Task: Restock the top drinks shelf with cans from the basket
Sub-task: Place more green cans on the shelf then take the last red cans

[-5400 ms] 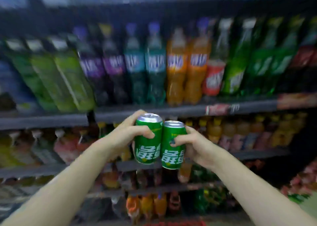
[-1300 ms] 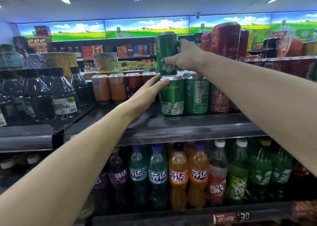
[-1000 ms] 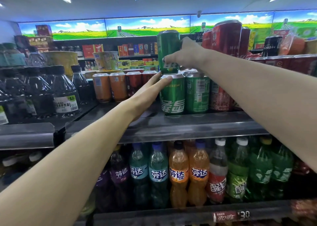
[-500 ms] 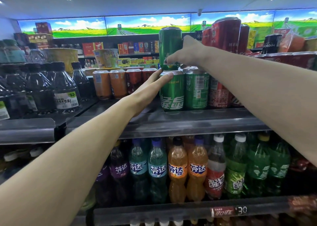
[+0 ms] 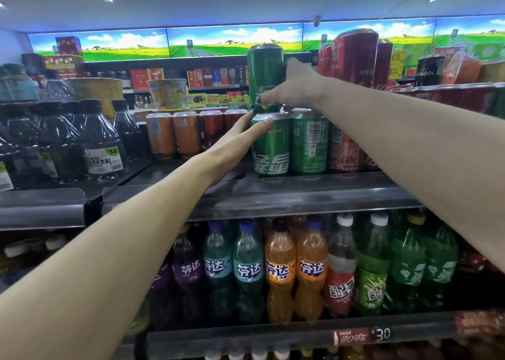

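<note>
The right hand [image 5: 293, 90] grasps the upper green can [image 5: 264, 71] around its side and holds it upright directly above the lower green can [image 5: 270, 145], their ends very close or touching. The left hand [image 5: 232, 146] is released, its straight fingers resting against the upper left side of the lower green can, which stands at the front edge of the top shelf [image 5: 300, 195]. A second green can [image 5: 308, 141] stands just beside it on the right, orange cans [image 5: 173, 135] farther left.
</note>
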{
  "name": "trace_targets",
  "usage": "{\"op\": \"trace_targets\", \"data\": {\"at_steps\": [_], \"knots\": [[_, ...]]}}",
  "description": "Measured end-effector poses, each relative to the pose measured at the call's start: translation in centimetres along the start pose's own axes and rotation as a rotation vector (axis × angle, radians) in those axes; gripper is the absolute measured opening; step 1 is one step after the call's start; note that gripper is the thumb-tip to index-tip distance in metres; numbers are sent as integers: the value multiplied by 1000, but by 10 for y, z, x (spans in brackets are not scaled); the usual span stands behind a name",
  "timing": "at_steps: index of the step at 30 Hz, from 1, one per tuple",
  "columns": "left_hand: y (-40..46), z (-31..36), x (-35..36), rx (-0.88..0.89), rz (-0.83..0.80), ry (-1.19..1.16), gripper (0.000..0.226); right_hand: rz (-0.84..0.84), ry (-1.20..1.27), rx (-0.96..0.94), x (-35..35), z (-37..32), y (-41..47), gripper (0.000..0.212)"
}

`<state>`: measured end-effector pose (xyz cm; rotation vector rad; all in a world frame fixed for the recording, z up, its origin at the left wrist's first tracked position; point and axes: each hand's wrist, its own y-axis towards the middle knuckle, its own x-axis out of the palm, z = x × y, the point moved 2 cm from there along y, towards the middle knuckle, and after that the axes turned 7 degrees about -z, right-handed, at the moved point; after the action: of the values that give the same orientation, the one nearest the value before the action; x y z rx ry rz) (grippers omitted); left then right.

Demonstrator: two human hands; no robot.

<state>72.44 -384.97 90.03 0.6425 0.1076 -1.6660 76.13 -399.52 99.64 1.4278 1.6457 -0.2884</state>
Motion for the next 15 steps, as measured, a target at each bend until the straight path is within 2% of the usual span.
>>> {"op": "trace_targets", "data": {"at_steps": [5,10,14,15], "knots": [[0,1,0,-9,5,12,76,-7,9,33,0,0,-3,73],[-3,2,-3,-5,25,15,81,100,33,24,-7,2,-6,75],[-6,6,-9,14,55,27,98,194,17,-16,-7,-8,-19,78],[-8,9,-11,25,68,38,95,229,12,-45,-7,-11,-23,75]]}}
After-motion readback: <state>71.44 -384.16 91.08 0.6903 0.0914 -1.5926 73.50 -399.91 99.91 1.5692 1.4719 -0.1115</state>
